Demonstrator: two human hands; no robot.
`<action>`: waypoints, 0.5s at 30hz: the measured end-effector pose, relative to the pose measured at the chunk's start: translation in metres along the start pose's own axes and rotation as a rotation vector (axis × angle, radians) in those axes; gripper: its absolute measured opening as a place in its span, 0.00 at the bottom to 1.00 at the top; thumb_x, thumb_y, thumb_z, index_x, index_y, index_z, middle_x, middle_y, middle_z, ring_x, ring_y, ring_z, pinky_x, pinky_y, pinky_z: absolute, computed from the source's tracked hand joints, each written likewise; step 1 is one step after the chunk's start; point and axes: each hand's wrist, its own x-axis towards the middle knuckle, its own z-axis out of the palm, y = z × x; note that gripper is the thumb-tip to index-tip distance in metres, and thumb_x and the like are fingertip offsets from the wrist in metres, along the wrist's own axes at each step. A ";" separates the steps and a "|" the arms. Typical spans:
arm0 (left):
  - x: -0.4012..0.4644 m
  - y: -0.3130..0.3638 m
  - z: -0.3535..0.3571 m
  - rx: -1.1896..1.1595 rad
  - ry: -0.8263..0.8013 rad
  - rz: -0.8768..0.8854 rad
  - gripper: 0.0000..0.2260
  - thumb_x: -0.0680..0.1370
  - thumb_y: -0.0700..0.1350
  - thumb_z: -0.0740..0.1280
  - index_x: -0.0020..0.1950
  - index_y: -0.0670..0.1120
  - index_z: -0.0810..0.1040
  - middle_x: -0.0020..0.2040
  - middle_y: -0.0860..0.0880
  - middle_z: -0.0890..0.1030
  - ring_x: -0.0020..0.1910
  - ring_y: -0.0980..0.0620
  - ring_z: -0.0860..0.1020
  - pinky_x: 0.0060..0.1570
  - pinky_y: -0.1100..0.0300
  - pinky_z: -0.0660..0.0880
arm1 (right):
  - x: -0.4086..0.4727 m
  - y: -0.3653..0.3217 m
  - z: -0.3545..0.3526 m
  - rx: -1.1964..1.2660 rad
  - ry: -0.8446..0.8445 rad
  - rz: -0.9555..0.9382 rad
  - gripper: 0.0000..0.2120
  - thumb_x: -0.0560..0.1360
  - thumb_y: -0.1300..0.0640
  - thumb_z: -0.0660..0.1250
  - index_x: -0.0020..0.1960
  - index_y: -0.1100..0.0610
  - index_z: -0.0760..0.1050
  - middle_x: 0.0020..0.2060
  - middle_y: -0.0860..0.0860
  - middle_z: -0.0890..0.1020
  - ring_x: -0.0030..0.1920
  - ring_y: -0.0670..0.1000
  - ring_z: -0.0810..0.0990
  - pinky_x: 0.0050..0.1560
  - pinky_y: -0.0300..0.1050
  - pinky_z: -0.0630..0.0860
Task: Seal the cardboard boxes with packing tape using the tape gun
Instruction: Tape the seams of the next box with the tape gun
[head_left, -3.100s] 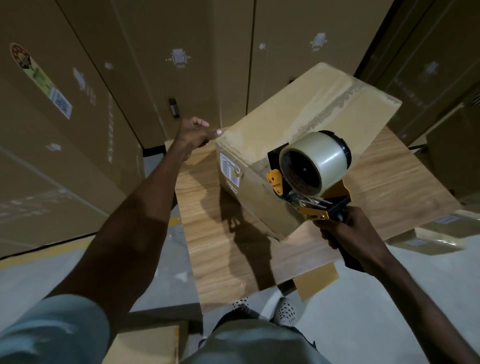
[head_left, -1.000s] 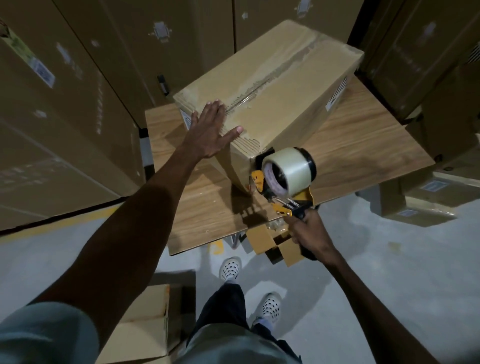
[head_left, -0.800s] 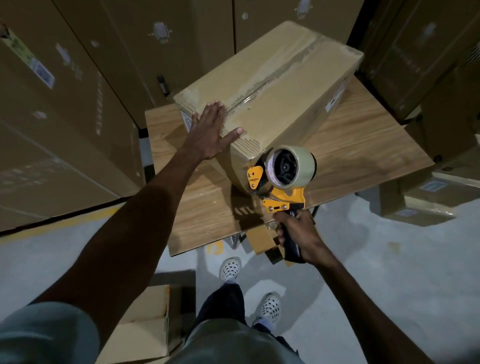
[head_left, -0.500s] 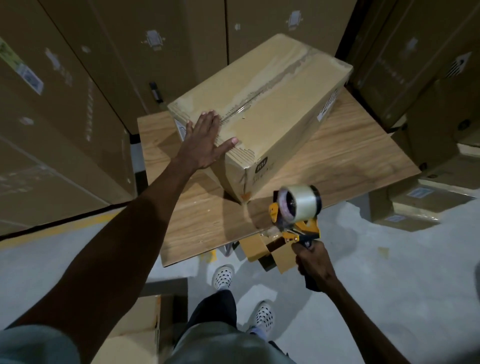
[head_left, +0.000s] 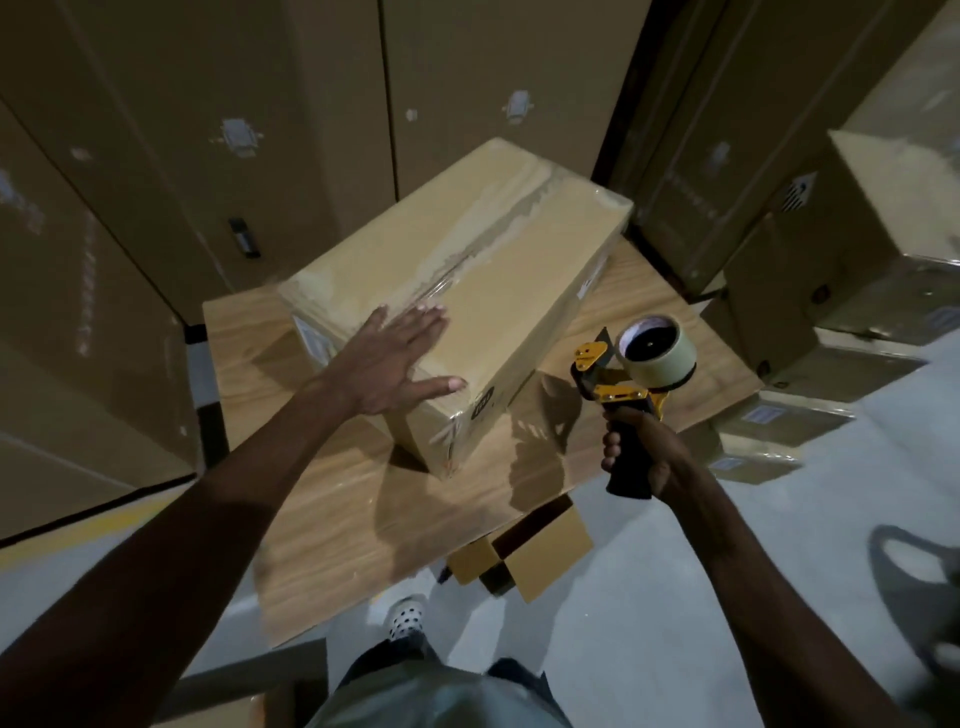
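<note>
Brown and long, the cardboard box (head_left: 467, 291) lies on the light wooden table (head_left: 363, 519), turned at a slant. Shiny clear tape (head_left: 483, 234) runs down the middle of its top and wraps over the near corner. My left hand (head_left: 389, 364) lies flat on the near end of the box top, with the fingers straight and spread and the thumb sticking out along the edge. It presses on the box and grabs nothing.

My right hand (head_left: 644, 457) is wrapped tight round the black handle of the yellow and black tape gun (head_left: 623, 384). I hold the gun up in the air, to the right of the box and not touching it. The pale roll of tape (head_left: 657, 353) sits on top of the gun.

Big brown cartons (head_left: 260, 130) stand behind the table, and more cartons sit on the right. A small folded piece of cardboard (head_left: 540, 556) lies on the grey floor (head_left: 649, 597) under the table's near edge. One spotted shoe (head_left: 405, 621) shows below it.
</note>
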 end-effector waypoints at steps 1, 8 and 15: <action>0.004 0.000 0.000 0.002 0.002 -0.007 0.46 0.75 0.77 0.42 0.83 0.48 0.43 0.82 0.51 0.43 0.81 0.53 0.44 0.79 0.43 0.42 | 0.004 -0.011 -0.003 0.019 0.011 -0.001 0.13 0.82 0.58 0.61 0.38 0.57 0.69 0.25 0.51 0.69 0.23 0.49 0.68 0.25 0.40 0.68; 0.055 0.022 0.002 -0.006 0.023 -0.121 0.49 0.71 0.79 0.38 0.83 0.48 0.45 0.83 0.52 0.44 0.82 0.53 0.44 0.79 0.43 0.44 | 0.068 -0.094 -0.040 0.074 0.127 -0.079 0.17 0.83 0.58 0.58 0.36 0.55 0.64 0.23 0.51 0.67 0.24 0.51 0.66 0.28 0.44 0.66; 0.114 0.066 0.006 -0.042 0.036 -0.269 0.49 0.71 0.79 0.38 0.83 0.49 0.46 0.83 0.52 0.45 0.82 0.53 0.45 0.78 0.42 0.43 | 0.133 -0.123 -0.074 -0.158 0.327 -0.316 0.15 0.80 0.65 0.62 0.35 0.58 0.67 0.25 0.55 0.68 0.22 0.52 0.67 0.25 0.42 0.66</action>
